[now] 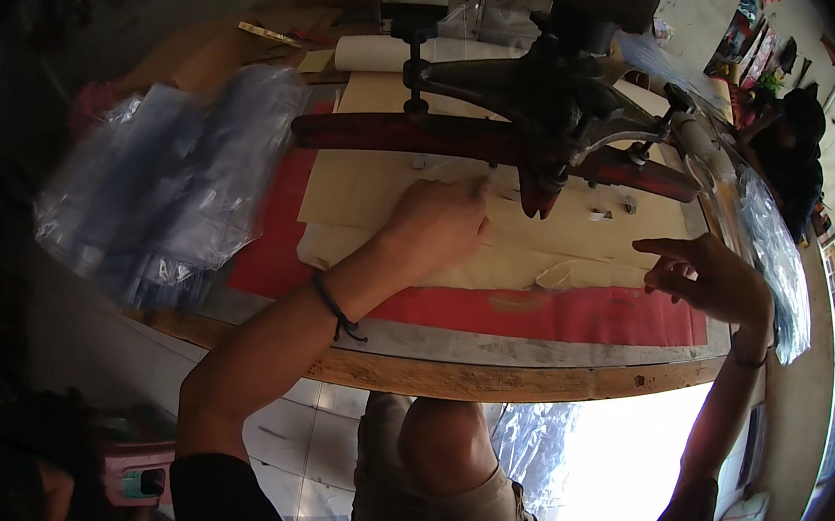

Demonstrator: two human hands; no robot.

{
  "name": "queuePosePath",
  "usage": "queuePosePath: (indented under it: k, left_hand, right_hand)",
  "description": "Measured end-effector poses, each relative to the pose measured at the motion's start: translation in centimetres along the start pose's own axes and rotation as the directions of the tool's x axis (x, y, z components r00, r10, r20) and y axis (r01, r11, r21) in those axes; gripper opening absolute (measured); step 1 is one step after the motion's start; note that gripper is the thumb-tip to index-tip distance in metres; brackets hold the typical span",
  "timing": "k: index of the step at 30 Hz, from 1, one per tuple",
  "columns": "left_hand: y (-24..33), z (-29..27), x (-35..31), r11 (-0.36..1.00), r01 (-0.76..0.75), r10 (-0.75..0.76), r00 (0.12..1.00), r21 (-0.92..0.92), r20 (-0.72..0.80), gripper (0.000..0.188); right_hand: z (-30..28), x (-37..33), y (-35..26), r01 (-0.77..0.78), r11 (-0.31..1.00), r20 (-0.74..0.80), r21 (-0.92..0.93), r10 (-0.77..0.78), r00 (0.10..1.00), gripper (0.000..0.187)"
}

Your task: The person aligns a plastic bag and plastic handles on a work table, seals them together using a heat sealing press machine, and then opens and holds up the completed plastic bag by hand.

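My left hand is low over the brown paper, just in front of a dark red bar. Its fingers are curled, and whatever they may hold is hidden. To the right, above the paper's edge, my right hand hovers with fingers apart and nothing in them. The red bar hangs from a black metal press head over the paper. Small pale pieces lie on the paper near the bar. Beneath the paper is a red sheet.
Stacked clear plastic sheets lie at the left, with more plastic at the right. A paper roll is behind the bar. The table's wooden edge runs before my knees. Another person is at the far right.
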State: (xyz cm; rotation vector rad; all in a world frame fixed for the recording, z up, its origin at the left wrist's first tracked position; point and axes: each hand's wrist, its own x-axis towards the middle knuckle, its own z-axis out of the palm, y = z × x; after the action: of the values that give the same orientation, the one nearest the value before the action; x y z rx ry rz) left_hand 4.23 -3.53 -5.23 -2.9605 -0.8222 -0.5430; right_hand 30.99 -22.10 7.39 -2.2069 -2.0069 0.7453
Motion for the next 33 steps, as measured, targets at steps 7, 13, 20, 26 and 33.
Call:
queuePosePath:
  k: [7, 13, 20, 26, 33]
  left_hand:
    - [0.7, -0.7, 0.0, 0.999, 0.048, -0.047, 0.996, -0.015, 0.073, 0.042]
    - [1.0, -1.6, 1.5, 0.999, 0.049, -0.046, 0.988, -0.021, 0.147, 0.035]
    - [1.2, -1.7, 1.7, 0.99, 0.135, -0.128, 0.977, -0.03, 0.169, 0.028]
    - [1.3, -1.9, 1.1, 0.993, 0.116, -0.115, 0.98, -0.001, 0.16, 0.028]
    - [0.3, -4.6, 0.5, 0.979, 0.029, -0.036, 0.999, -0.201, -0.032, 0.021]
  right_hand:
    - [-1.0, 6.0, 2.0, 0.241, 0.966, 0.279, 0.098, -0.259, 0.925, 0.02]
    - [-0.6, 5.9, 4.5, 0.142, 0.986, 0.327, 0.092, -0.164, 0.931, 0.014]
    - [0.4, 6.5, 4.4, 0.224, 0.975, 0.051, 0.002, -0.224, 0.973, 0.02]
    - [1.7, 6.8, 3.7, 0.253, 0.959, -0.217, -0.125, -0.275, 0.936, 0.015]
    - [2.9, 6.7, 2.2, 0.14, 0.937, -0.477, -0.321, -0.287, 0.831, 0.02]
